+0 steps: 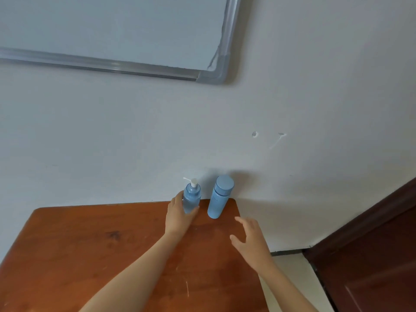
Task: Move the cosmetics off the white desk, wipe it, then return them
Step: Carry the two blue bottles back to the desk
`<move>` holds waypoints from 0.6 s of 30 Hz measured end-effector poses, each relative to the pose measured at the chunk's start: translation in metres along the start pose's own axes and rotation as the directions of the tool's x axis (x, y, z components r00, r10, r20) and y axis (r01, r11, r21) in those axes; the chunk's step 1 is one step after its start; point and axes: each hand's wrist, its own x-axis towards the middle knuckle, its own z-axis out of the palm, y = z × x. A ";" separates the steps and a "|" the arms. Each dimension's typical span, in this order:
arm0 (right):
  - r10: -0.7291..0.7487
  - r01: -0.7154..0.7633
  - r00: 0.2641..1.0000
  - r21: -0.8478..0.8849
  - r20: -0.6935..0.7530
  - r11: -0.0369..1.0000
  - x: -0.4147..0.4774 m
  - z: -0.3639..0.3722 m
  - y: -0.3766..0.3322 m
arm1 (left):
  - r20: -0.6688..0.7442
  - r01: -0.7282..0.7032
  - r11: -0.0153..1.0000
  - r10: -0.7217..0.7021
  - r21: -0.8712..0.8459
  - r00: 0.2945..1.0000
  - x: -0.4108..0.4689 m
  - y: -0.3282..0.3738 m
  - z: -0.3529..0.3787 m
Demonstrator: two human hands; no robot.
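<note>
Head camera, looking down: a person's left hand [179, 216] grips a clear blue pump bottle [191, 197], its fingers [177, 198] curled round the lower body, at the far right corner of a brown wooden desk [90, 244]. Just beside it, to the right, a capped blue bottle [219, 198] stands upright close to the desk's far edge and the wall [135, 131]. The right hand [249, 239] hovers near it, fingers [242, 220] spread wide and holding nothing. A whiteboard [112, 30] hangs above; a dark door [371, 255] is at right. Both bottles are tall, narrow and near the corner, so a hasty reach could likely tip the capped one off the desk, and lifting the pump bottle carelessly could nudge its neighbour.
</note>
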 end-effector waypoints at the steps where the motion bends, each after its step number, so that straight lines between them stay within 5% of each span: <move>1: -0.015 0.014 1.000 0.005 0.005 1.000 0.007 -0.001 0.002 | -0.010 0.015 1.000 -0.015 -0.009 1.000 0.003 0.001 0.003; 18: -0.089 0.172 0.977 0.459 -0.196 0.872 0.111 0.024 -0.023 | -0.204 0.102 0.994 -0.107 -0.032 0.973 -0.028 -0.017 -0.039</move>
